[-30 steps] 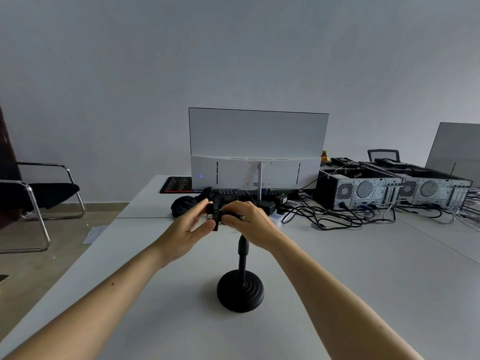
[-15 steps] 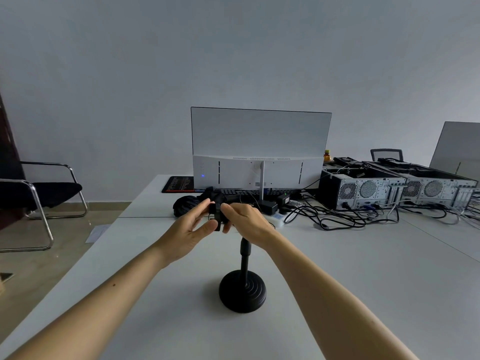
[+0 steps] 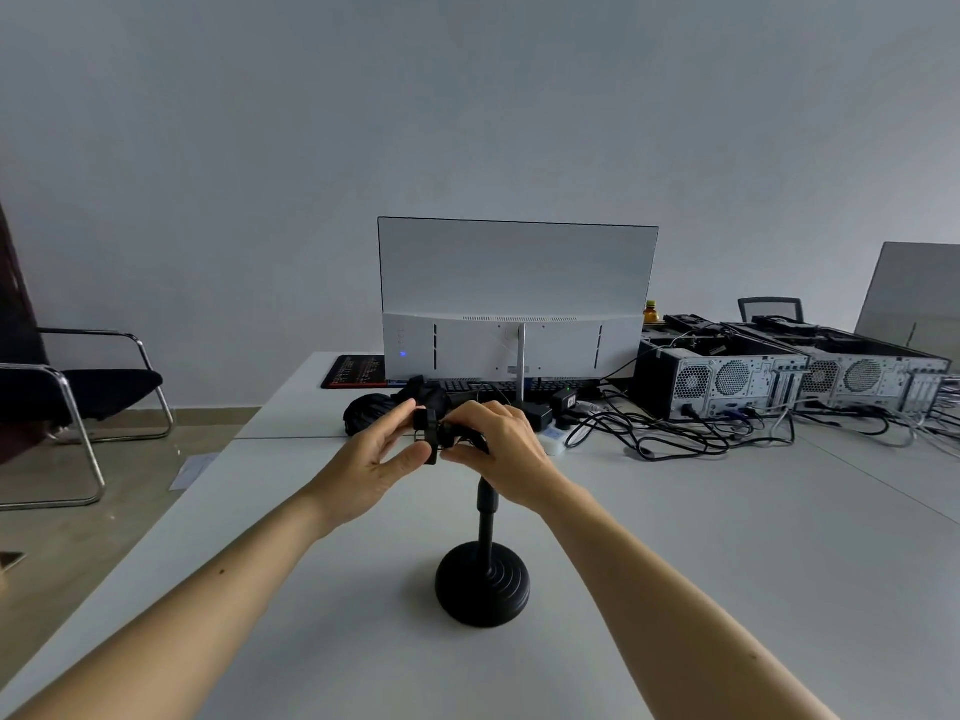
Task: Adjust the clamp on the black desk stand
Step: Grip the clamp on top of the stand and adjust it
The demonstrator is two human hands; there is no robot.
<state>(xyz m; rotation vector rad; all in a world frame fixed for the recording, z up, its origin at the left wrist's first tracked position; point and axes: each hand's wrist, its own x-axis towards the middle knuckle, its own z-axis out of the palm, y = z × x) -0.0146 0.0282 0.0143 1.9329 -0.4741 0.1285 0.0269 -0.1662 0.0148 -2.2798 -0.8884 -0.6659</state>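
Note:
A black desk stand point(image 3: 483, 584) with a round ribbed base and a thin upright pole stands on the grey table in front of me. At the pole's top sits a small black clamp point(image 3: 429, 432). My left hand point(image 3: 370, 466) pinches the clamp's left end between thumb and fingers. My right hand point(image 3: 501, 449) is curled over the clamp's right part and the top of the pole, hiding most of it. Both hands meet at the clamp, well above the base.
Behind the stand are a white monitor point(image 3: 517, 298), a keyboard, a black bundle point(image 3: 370, 414) and tangled cables point(image 3: 654, 433). Open computer cases point(image 3: 727, 374) lie at the right. A black chair point(image 3: 78, 392) stands on the floor left of the table point(image 3: 727, 563).
Both hands stay on the clamp with only small finger shifts. The view has moved slightly; the stand has not shifted on the table.

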